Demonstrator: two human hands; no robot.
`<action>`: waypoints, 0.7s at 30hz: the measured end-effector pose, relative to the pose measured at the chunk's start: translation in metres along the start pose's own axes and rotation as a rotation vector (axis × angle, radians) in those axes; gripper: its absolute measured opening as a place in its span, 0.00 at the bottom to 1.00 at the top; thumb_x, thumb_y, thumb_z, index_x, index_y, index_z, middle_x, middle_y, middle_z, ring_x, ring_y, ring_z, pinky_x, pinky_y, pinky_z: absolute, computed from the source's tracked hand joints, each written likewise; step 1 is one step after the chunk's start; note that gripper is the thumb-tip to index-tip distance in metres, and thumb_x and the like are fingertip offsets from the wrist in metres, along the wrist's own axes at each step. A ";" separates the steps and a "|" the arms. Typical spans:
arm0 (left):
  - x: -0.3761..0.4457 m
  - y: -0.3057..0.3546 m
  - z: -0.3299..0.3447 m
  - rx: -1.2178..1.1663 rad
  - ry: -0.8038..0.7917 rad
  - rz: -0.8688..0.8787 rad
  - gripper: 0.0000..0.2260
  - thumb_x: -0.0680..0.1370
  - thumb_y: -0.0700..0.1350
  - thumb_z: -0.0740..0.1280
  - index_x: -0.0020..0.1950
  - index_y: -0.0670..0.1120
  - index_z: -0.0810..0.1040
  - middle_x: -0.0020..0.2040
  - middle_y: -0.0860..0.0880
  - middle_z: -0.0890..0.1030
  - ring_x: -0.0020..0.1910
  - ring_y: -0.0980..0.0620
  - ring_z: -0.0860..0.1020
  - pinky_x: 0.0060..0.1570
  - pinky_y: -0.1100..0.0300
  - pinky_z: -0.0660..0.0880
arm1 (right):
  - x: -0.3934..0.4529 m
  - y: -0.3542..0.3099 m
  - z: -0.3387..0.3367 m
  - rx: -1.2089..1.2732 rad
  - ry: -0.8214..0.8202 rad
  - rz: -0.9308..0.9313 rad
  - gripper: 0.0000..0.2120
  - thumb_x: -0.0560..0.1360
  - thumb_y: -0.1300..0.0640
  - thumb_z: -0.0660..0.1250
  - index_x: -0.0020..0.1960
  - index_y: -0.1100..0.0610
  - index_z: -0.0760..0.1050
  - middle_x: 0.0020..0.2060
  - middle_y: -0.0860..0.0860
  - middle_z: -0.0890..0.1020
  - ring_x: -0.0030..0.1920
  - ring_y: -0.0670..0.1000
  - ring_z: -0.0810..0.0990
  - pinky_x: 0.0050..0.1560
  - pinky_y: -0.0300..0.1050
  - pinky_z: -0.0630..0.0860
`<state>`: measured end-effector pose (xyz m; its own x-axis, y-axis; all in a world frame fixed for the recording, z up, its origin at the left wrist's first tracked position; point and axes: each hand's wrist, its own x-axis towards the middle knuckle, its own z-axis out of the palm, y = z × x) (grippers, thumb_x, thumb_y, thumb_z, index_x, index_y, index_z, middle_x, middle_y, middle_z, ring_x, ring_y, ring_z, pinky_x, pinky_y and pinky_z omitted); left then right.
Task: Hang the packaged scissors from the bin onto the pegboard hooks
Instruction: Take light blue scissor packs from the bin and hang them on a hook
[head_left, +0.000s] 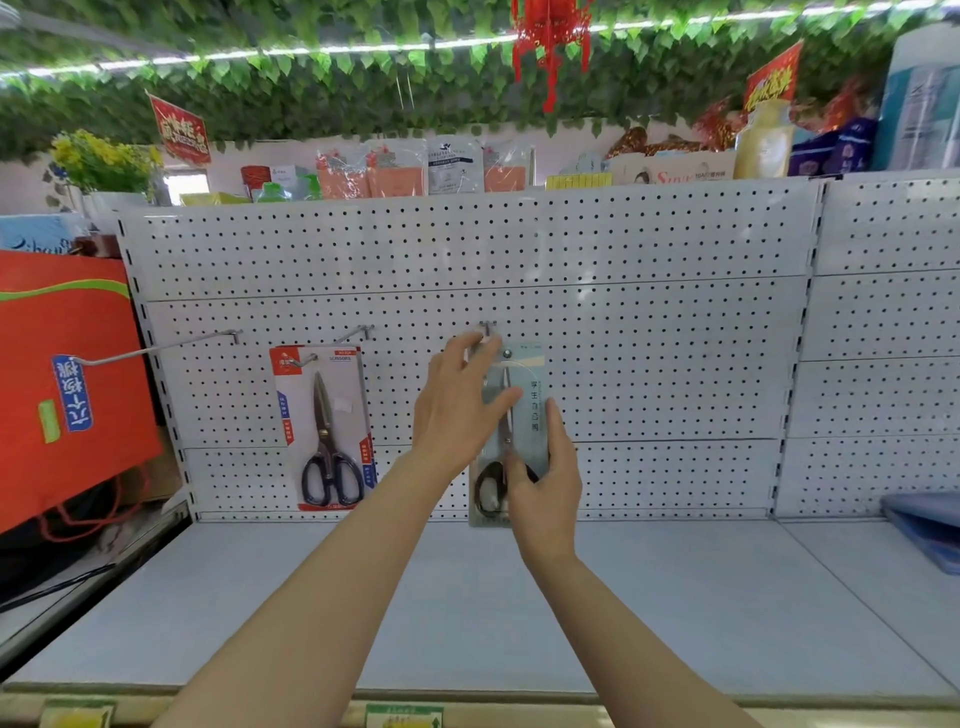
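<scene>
Shop pegboard (649, 364), white. Left hand (452, 410) pinches the grey scissors pack (535, 395) at its top, just below the hook (487, 326), seemingly to guide its hole; right hand (545, 493) grips the bottom, steadying it. Second pack (324, 426) hangs left of the hook.

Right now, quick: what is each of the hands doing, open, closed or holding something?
Left hand: holds the top of the grey scissors package, by the hook.
Right hand: grips the same package's lower end.
</scene>
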<state>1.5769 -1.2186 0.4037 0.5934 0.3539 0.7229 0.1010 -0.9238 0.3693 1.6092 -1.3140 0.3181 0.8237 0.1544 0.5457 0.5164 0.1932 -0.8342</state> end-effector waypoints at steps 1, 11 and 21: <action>0.001 -0.001 0.002 0.004 -0.008 -0.010 0.28 0.77 0.55 0.69 0.76 0.54 0.65 0.73 0.56 0.63 0.69 0.53 0.65 0.58 0.53 0.74 | 0.000 0.003 0.001 -0.002 0.006 0.003 0.31 0.76 0.59 0.66 0.75 0.43 0.60 0.54 0.30 0.70 0.57 0.37 0.72 0.54 0.42 0.74; 0.004 -0.011 0.016 0.060 -0.053 -0.035 0.31 0.76 0.52 0.71 0.77 0.52 0.63 0.74 0.55 0.62 0.68 0.51 0.64 0.56 0.54 0.75 | 0.012 0.024 0.003 -0.122 -0.037 0.051 0.33 0.76 0.60 0.65 0.75 0.40 0.57 0.54 0.48 0.71 0.50 0.32 0.71 0.42 0.33 0.71; -0.004 -0.009 0.005 0.146 -0.121 -0.022 0.35 0.78 0.56 0.68 0.80 0.54 0.55 0.80 0.56 0.55 0.75 0.48 0.57 0.67 0.51 0.70 | 0.013 0.027 -0.023 -0.317 -0.054 0.017 0.28 0.76 0.57 0.66 0.75 0.51 0.62 0.64 0.49 0.70 0.62 0.47 0.71 0.55 0.42 0.71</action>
<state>1.5782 -1.2124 0.3947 0.6808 0.3620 0.6368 0.2243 -0.9306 0.2892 1.6392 -1.3293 0.3013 0.8234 0.2076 0.5281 0.5572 -0.1203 -0.8216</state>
